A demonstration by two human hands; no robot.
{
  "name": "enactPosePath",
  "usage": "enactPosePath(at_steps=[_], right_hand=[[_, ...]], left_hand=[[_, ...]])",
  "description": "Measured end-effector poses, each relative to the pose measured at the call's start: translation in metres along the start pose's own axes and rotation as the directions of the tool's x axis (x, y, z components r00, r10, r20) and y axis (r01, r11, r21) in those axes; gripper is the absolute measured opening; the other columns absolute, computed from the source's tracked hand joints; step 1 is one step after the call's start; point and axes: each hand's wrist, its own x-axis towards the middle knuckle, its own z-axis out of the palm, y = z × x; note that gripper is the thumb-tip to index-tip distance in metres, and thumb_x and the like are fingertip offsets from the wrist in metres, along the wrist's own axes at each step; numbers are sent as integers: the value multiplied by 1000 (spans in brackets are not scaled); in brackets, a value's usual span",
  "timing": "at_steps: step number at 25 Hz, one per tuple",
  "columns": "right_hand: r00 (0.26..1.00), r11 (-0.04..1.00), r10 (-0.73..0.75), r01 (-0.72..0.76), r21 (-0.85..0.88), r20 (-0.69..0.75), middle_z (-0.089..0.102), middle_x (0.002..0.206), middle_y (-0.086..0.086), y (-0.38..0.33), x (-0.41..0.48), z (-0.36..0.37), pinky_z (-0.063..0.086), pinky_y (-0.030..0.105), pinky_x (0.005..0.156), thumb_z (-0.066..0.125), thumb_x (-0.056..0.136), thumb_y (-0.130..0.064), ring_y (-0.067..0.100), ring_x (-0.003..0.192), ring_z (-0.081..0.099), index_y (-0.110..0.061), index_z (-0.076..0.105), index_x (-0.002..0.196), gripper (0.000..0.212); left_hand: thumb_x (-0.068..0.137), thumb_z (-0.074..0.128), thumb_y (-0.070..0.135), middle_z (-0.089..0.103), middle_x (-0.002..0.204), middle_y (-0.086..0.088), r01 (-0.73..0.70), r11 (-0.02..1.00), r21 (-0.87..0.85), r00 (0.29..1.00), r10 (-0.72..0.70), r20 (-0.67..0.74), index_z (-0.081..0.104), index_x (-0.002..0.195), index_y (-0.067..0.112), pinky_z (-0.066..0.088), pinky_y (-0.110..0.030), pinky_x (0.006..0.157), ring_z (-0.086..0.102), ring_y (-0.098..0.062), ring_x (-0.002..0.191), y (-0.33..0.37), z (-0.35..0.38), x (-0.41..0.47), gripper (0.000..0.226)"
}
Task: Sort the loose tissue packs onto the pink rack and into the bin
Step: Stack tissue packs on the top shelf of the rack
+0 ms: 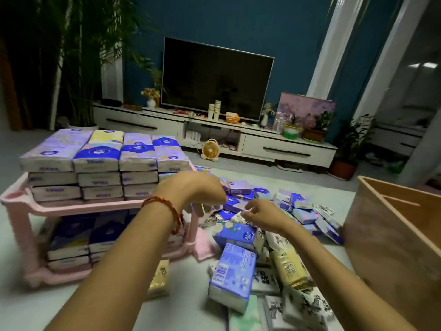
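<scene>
Floor [186, 278] — packs [241, 237] beneath hands [260, 216]

The rack [95, 207] (stacked packs [105, 161] on it) stands left of my loose pile [257, 235]; the bin [393, 225] right of it.

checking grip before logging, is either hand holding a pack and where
Cannot tell for sure: left hand and right hand both reach into the loose tissue packs, fingers curled, no pack clearly lifted.
</scene>
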Motion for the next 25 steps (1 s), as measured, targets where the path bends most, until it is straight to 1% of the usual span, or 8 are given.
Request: enactPosePath(at_steps=[5, 8, 13, 15, 17, 20, 22, 25], right_hand=[[999, 995, -6, 9, 102, -33, 55, 128, 11, 1, 41, 22, 45, 30, 83, 55, 90, -21, 22, 99, 56, -10, 42, 135, 48], [999, 998, -11, 13, 61, -47, 51, 133, 13, -4, 68, 30, 42, 28, 83, 55, 89, -15, 26, 114, 52, -10, 37, 137, 52], [997, 991, 82, -83, -103, -15, 54, 128, 13, 18, 99, 44, 45, 35, 91, 60, 84, -21, 29, 113, 52, -12, 37, 136, 58], [994, 988, 103, -97, 123, -47, 58, 114, 12, 21, 99, 36, 50, 31, 76, 61, 83, -15, 25, 97, 57, -9, 45, 128, 48], [991, 876, 106, -55, 480, -79, 57, 93, 10, 15, 95, 18, 46, 22, 57, 60, 83, -5, 19, 77, 56, -1, 52, 114, 33], [1000, 551, 8, -7, 834, 3, 60, 74, 9, -9, 75, -18, 56, 25, 62, 58, 86, -3, 16, 63, 59, 2, 60, 95, 10], [995, 457, -78, -13, 889, 55, 63, 62, 2, -29, 54, -39, 55, 21, 54, 57, 88, -7, 9, 54, 60, -4, 63, 87, 6], [978, 528, -204, 69, 846, 47, 59, 63, 1, -48, 26, -56, 46, 17, 47, 61, 82, -11, 7, 48, 53, -4, 62, 89, 10]], left_hand=[[94, 41, 7, 63, 118, -13, 30, 995, 94, 985, -45, 168, 56, 119, -1, 51, -37, 87, 60, -22, 85, -4, 31, 34, 30], [91, 49, 14, 67, 106, -13, 45, 994, 102, 963, -71, 261, 62, 95, 3, 51, -34, 84, 59, -22, 74, -4, 51, 54, 17], [93, 40, 9, 63, 116, -22, 38, 999, 10, 985, -39, 166, 58, 88, 2, 53, -33, 71, 62, -27, 71, -7, 60, 65, 20], [92, 39, 9, 65, 112, -21, 20, 999, -43, 991, -14, 134, 59, 96, 1, 55, -32, 70, 63, -29, 75, -12, 55, 66, 21], [91, 41, 10, 67, 108, -22, -27, 980, -199, 999, 31, 17, 59, 92, 3, 55, -38, 82, 64, -33, 80, -14, 50, 69, 20], [92, 46, 15, 63, 111, -16, -179, 930, -322, 950, 77, -303, 57, 102, 11, 50, -37, 90, 61, -30, 101, -3, 42, 62, 15], [92, 51, 19, 46, 131, -8, -289, 925, -248, 837, 118, -534, 40, 128, 15, 42, -33, 95, 50, -24, 116, 10, 40, 53, 38], [87, 61, 29, 8, 146, -4, -282, 958, -42, 580, 135, -804, 7, 145, 18, 29, -33, 110, 22, -22, 135, 23, 34, 38, 79]])
